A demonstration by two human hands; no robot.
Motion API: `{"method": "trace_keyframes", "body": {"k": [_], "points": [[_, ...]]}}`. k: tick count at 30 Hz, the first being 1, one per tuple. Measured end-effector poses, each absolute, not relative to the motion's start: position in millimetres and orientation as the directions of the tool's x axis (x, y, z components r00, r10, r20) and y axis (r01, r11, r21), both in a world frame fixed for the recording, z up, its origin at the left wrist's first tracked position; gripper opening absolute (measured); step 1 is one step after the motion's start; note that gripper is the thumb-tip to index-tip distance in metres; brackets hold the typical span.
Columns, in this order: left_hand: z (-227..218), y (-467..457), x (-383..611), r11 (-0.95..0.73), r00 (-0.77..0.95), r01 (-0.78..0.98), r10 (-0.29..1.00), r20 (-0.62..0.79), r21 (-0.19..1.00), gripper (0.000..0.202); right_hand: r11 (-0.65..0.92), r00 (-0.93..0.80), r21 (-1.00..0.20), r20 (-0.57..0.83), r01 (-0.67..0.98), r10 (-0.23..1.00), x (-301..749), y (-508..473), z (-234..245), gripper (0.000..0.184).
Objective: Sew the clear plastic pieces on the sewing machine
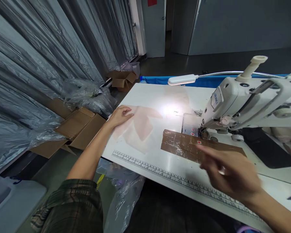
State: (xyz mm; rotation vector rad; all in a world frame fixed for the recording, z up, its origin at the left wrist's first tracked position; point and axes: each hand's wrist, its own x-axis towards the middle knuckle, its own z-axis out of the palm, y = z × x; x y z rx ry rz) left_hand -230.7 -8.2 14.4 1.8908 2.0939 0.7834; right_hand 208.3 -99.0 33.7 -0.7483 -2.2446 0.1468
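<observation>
My left hand (121,116) lies at the left edge of the white sewing table, its thumb and index finger apart. Beneath its fingers are thin, sheer pale pink fabric pieces (143,124), spread flat and overlapping. My right hand (230,171) is blurred by motion above the front of the table, the index finger stretched forward and the others bent. Whether it holds anything is unclear; a small white spot shows among its fingers. Just beyond it, a brown taped strip (179,145) lies before the needle area of a white sewing machine (223,100).
A lit lamp (183,79) on a flexible neck hangs over the table. A printed ruler (160,171) runs along the table's front edge. Open cardboard boxes (81,126) and clear plastic bags (87,92) lie on the floor at left, beside silvery curtains (50,38).
</observation>
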Motion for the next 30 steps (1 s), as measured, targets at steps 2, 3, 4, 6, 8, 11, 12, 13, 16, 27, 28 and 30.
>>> {"method": "trace_keyframes", "body": {"k": [2,3,4,6,8,11,12,13,16,27,28,30], "points": [[6,-12,-229,0.019,-0.148,0.855,0.967,0.209,0.519,0.033,0.88,-0.563,-0.253,0.69,0.402,0.455,176,-76,25,0.035],[3,-12,-228,0.015,-0.149,0.853,0.965,0.217,0.522,0.034,0.869,-0.588,-0.253,0.652,0.426,0.478,162,-66,20,0.035],[1,-13,-227,0.013,-0.153,0.85,0.963,0.223,0.526,0.034,0.845,-0.598,-0.265,0.61,0.465,0.52,150,-55,15,0.036],[0,-14,-228,0.013,-0.163,0.848,0.958,0.237,0.53,0.037,0.802,-0.624,-0.276,0.513,0.53,0.589,131,-36,4,0.042],[2,-16,-233,0.038,-0.203,0.856,0.942,0.266,0.516,0.039,0.76,-0.621,-0.259,0.451,0.596,0.641,118,-19,-5,0.047],[4,-18,-246,0.135,-0.317,0.865,0.894,0.316,0.484,0.035,0.698,-0.584,-0.205,0.418,0.686,0.696,107,2,-16,0.051],[4,-19,-251,0.173,-0.358,0.86,0.876,0.324,0.48,0.033,0.675,-0.568,-0.185,0.41,0.714,0.714,105,7,-20,0.051],[4,-19,-256,0.205,-0.39,0.853,0.862,0.324,0.48,0.031,0.653,-0.554,-0.166,0.401,0.739,0.73,104,12,-23,0.05],[-1,-17,-265,0.271,-0.452,0.832,0.836,0.31,0.484,0.024,0.612,-0.531,-0.13,0.381,0.78,0.757,104,18,-30,0.049],[-1,-14,-262,0.289,-0.496,0.808,0.803,0.329,0.513,0.02,0.517,-0.439,-0.138,0.372,0.845,0.818,101,11,-32,0.055],[0,-13,-262,0.285,-0.493,0.808,0.806,0.328,0.515,0.019,0.506,-0.434,-0.136,0.358,0.851,0.827,100,10,-31,0.055],[0,-12,-262,0.278,-0.488,0.808,0.81,0.326,0.52,0.017,0.491,-0.428,-0.129,0.333,0.862,0.84,98,9,-28,0.055]]}}
